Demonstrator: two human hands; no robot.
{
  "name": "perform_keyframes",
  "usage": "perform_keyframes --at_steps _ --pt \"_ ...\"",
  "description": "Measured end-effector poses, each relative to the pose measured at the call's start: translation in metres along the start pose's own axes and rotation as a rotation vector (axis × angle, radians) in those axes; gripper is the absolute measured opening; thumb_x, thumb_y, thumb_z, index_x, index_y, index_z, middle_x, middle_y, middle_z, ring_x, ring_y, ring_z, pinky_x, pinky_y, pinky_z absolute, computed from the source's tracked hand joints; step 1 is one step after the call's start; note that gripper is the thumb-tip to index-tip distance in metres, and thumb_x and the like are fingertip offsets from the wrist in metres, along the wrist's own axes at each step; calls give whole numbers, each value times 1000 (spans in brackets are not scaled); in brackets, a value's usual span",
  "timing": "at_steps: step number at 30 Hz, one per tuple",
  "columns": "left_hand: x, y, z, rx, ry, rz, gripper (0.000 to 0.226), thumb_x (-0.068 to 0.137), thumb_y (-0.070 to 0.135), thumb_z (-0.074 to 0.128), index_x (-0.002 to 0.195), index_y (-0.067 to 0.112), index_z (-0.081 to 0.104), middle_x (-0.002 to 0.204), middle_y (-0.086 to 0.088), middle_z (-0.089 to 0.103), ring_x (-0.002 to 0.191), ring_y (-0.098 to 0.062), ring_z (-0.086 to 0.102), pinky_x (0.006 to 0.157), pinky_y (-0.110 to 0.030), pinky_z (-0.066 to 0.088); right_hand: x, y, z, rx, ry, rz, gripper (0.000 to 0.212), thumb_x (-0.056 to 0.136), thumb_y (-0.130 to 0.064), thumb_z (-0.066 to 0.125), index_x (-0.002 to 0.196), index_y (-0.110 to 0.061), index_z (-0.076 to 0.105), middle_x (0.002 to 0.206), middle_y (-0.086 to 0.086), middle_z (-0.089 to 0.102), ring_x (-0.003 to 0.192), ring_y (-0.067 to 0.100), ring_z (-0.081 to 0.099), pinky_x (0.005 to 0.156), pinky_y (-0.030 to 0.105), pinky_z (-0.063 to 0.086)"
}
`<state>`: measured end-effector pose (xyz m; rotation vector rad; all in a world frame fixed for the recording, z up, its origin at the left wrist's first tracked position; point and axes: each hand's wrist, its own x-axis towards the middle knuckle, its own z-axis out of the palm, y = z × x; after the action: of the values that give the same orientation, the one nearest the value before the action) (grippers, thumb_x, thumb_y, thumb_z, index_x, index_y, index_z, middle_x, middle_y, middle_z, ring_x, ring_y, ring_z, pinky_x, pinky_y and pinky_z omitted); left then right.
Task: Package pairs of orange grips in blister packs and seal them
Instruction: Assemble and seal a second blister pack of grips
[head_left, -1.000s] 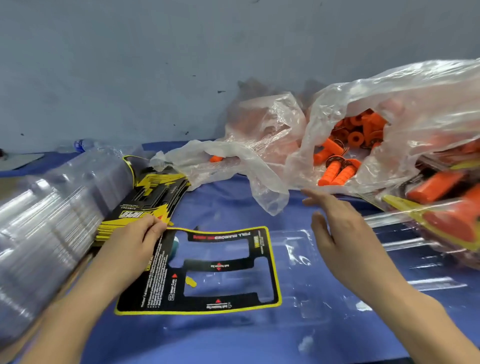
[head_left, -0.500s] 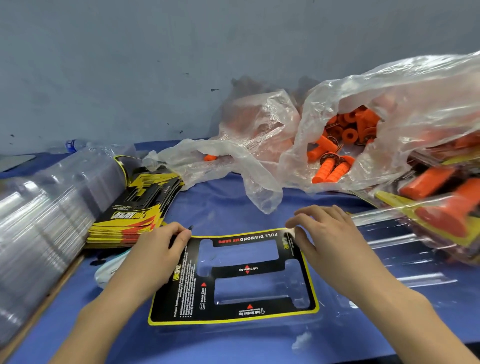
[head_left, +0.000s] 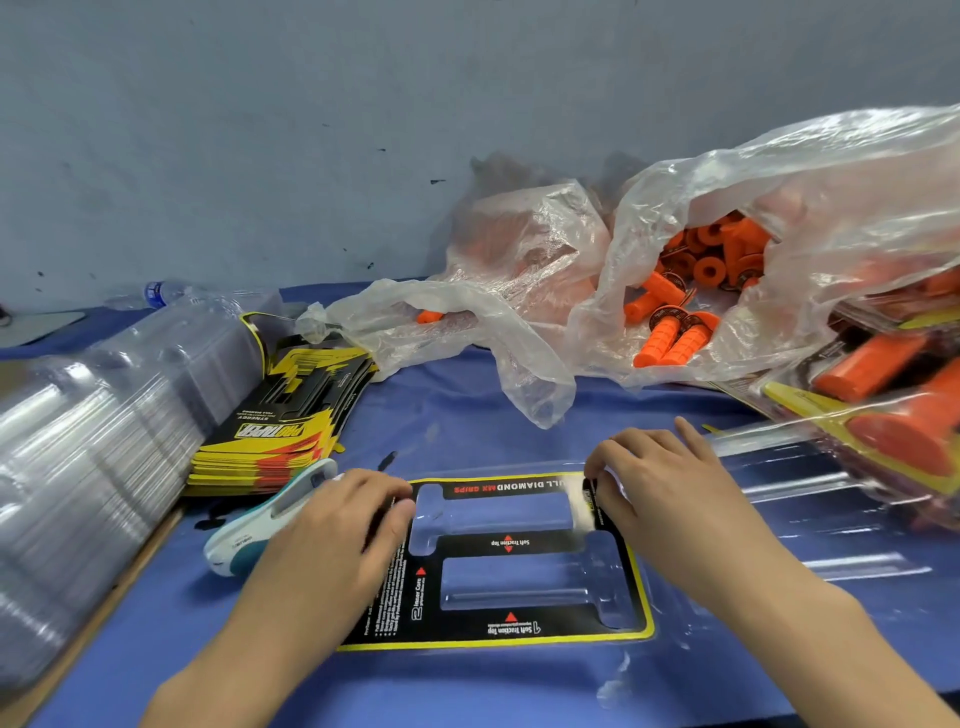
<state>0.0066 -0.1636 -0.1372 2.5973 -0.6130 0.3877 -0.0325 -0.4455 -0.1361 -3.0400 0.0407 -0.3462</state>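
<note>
Blue cloth (head_left: 467, 426) is spread over the worktable below a grey wall (head_left: 260, 130), and the single head view is taken looking down on it. A second ago the insert card (head_left: 519, 631) was held further left by the left hand (head_left: 332, 530) alone, while the right hand (head_left: 670, 483) was raised in the air. Now the card is laid near the table's front edge on the clear blister shell (head_left: 779, 519), with its two cut-outs apparently set over the moulded cavities. The card's far right corner is held by the curled fingertips of the right hand. The left hand is laid on the left edge with bent fingers, and it cannot be told whether that edge is pinched or only pressed. Seating of the card is judged to be nearly done, and no grip has been loaded yet. The card's long axis runs left to right, and its print is seen upside down, with the heading along the far edge. Both windows lie lengthwise the same way, the far one widened at its left end and the near one at its right, so a pair would probably be laid head to tail. The orange grips (head_left: 675, 340) are seen in the open plastic bag (head_left: 857, 208) at the back right, well apart from both hands.
</note>
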Motion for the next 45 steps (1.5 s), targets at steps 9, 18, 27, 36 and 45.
perform_keyframes --at_steps 9,18,27,36,45 --pt "-11 9 16 217 -16 71 41 102 50 31 114 30 64 119 15 59 107 -6 59 82 -19 42 1 -1 0 -28 -15 -4 25 101 -40 28 114 -39 50 110 -16 54 114 14 50 119 38 11" --pt "-16 0 5 144 56 90 43 98 47 32 117 24 63 118 11 60 110 -11 55 93 -25 36 0 0 1 -19 -9 -5 25 102 -41 29 115 -37 50 111 -16 56 114 15 50 119 38 13" --pt "-30 57 34 75 96 642 20 95 38 58 109 28 67 121 2 62 109 -19 58 97 -34 45 4 -1 5 28 2 -5 24 101 -40 35 119 -34 51 112 -12 56 115 14 51 118 39 10" --pt "-31 83 51 106 -3 698 20 88 37 59 103 34 70 119 1 64 110 -19 61 98 -35 48 4 -3 5 41 28 -16 24 101 -38 37 119 -34 53 113 -12 56 114 15 51 119 40 11" --pt "-33 52 33 -37 109 653 25 100 38 49 108 25 69 120 3 62 109 -16 58 98 -31 45 3 2 4 1 24 -13 23 100 -36 36 119 -37 50 114 -13 55 115 16 50 119 38 12"
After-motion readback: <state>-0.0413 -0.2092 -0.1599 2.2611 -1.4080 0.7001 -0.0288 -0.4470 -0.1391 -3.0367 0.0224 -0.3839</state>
